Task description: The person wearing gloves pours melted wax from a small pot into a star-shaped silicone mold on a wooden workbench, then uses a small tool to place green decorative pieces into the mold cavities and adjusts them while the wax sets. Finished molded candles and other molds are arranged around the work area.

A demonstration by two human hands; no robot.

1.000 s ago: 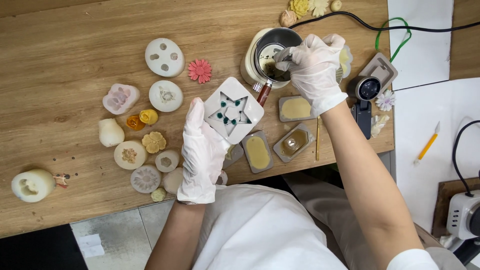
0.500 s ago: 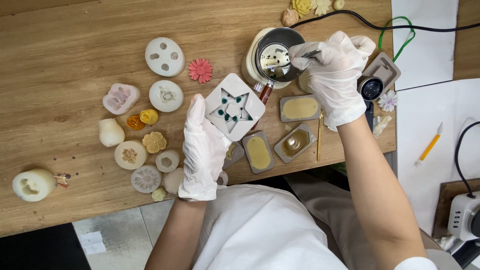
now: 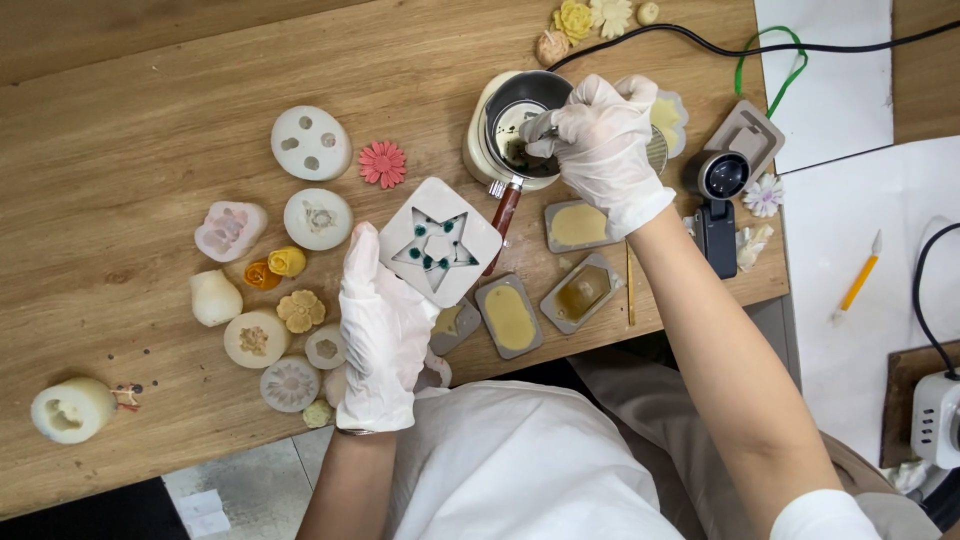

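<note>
The fingers [image 3: 575,125] of the right hand [image 3: 600,150] are curled shut around a thin tool whose tip dips into the small metal pot [image 3: 525,125]; the tool itself is mostly hidden by the glove, so I cannot tell what kind it is. Half a second ago this hand was drawn back to the right of the pot's rim with the tool lifted; now it has come back over the opening and the tip is down in the dark residue inside. That suggests another small portion of the pot's contents is being picked up.

The left hand [image 3: 385,330] has not moved. It lies with fingers extended and nearly flat against the left edge of the white star mould [image 3: 440,250], steadying it on the table [image 3: 120,150] rather than gripping it. The mould sits just below and left of the pot, with the pot's reddish handle [image 3: 503,215] passing its right corner. Several dark green dots already sit in the star cavity, while most of it looks unfilled.

Near the front edge of the table lie three small rectangular moulds [image 3: 510,315] holding yellowish wax. Round white moulds [image 3: 310,143] and finished flower pieces, including a pink flower [image 3: 382,163], are spread on the left.
</note>
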